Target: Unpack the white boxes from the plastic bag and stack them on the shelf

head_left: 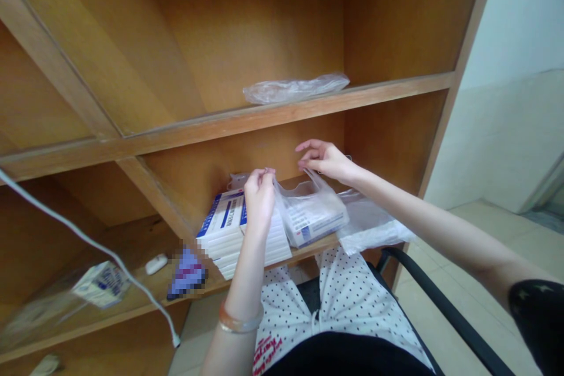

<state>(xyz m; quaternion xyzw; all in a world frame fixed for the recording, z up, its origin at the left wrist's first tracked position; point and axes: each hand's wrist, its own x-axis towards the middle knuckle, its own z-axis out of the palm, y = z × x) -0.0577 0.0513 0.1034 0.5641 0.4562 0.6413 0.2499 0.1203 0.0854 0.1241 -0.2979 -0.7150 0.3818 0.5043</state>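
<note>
On the lower shelf sits a clear plastic bag (pixel 308 200) with a white and blue box (pixel 315 226) inside. My left hand (pixel 259 191) pinches one handle of the bag. The other handle is pinched between the thumb and fingers of my right hand (pixel 324 160), so the bag's mouth is drawn up between them. Just left of the bag, partly behind my left forearm, stand stacks of white and blue boxes (pixel 224 211). More flat clear plastic bags (pixel 370 223) lie to the right, hanging slightly over the shelf edge.
A crumpled plastic bag (pixel 295 89) rests on the shelf above. In the left compartment are a small carton (pixel 101 283), a white oval object (pixel 155 264) and a purple item (pixel 187 273). A white cable (pixel 101 247) hangs in front. A black chair armrest (pixel 445 299) is at my right.
</note>
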